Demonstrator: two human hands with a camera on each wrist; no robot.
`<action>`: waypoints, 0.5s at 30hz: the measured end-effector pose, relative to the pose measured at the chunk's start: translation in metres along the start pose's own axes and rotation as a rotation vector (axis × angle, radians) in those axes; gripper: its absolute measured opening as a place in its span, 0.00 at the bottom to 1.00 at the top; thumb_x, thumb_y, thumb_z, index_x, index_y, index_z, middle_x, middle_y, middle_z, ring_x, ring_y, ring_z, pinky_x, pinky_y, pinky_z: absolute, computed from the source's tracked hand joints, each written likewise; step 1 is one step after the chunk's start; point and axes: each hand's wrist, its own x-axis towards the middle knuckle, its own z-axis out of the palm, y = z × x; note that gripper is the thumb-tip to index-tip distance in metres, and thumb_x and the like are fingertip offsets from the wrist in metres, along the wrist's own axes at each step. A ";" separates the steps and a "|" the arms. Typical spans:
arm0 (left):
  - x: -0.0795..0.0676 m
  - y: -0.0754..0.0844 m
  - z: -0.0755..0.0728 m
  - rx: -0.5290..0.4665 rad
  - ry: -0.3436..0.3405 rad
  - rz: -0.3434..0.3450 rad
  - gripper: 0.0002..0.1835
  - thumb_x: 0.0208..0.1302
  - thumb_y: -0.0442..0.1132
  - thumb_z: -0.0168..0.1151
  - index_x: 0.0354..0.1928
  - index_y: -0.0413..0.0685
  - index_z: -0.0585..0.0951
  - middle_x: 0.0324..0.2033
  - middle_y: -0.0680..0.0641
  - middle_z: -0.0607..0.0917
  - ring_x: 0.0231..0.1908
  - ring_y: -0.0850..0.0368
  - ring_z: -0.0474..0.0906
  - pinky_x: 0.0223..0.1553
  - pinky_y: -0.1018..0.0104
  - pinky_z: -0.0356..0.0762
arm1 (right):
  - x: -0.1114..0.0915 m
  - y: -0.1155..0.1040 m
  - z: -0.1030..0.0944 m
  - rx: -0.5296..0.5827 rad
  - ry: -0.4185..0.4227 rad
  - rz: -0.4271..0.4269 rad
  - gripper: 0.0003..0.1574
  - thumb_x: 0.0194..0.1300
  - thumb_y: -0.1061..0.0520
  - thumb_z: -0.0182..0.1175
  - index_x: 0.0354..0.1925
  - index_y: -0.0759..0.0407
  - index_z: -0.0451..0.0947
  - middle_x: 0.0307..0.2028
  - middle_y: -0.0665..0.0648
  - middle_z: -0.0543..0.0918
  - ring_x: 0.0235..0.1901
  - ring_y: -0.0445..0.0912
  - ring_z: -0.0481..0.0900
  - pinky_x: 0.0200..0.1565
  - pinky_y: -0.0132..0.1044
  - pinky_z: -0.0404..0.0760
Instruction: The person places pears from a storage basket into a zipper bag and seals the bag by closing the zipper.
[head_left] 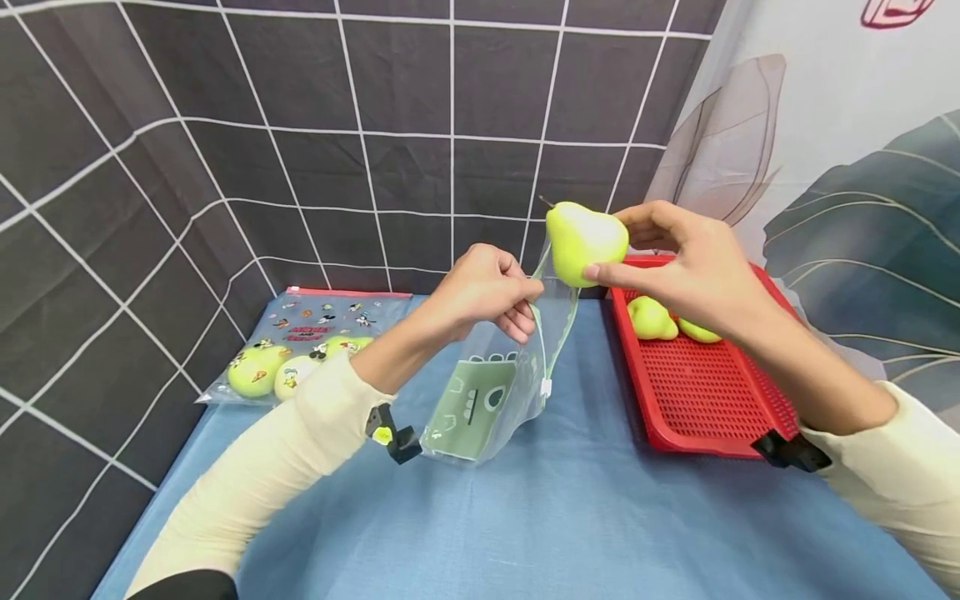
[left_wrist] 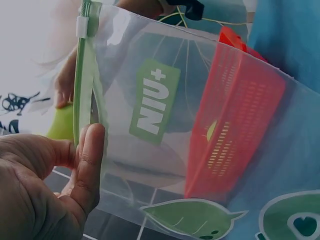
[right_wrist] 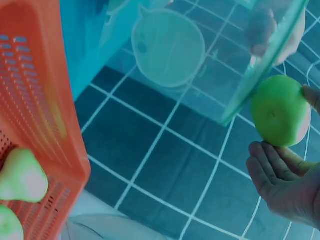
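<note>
My right hand (head_left: pixel 686 254) holds a yellow-green pear (head_left: pixel 587 242) between thumb and fingers, its stem pointing up and left. The pear is right at the mouth of a clear zip bag (head_left: pixel 487 408) with a green edge and a white slider. At that edge my left hand (head_left: pixel 491 292) pinches the bag, thumb against fingers. The bag hangs below the left hand with its mouth partly spread, and a green cartoon print shows on its side. In the left wrist view, the bag's film (left_wrist: pixel 165 165) spreads across most of the picture.
A red plastic basket (head_left: pixel 708 400) with more pears (head_left: pixel 651 318) stands at the right. Back left lies another clear bag (head_left: pixel 322 312) with a red zip, holding several round yellow-green and pale fruits (head_left: pixel 257 369). A blue cloth (head_left: pixel 480 533) covers the table; a dark gridded curtain hangs behind.
</note>
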 end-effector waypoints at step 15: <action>0.008 0.004 -0.009 -0.119 0.001 0.040 0.10 0.74 0.27 0.60 0.31 0.35 0.83 0.20 0.42 0.87 0.18 0.54 0.89 0.32 0.52 0.97 | -0.001 0.008 0.016 -0.018 -0.097 -0.008 0.39 0.67 0.31 0.79 0.68 0.45 0.85 0.64 0.54 0.91 0.63 0.52 0.89 0.60 0.43 0.84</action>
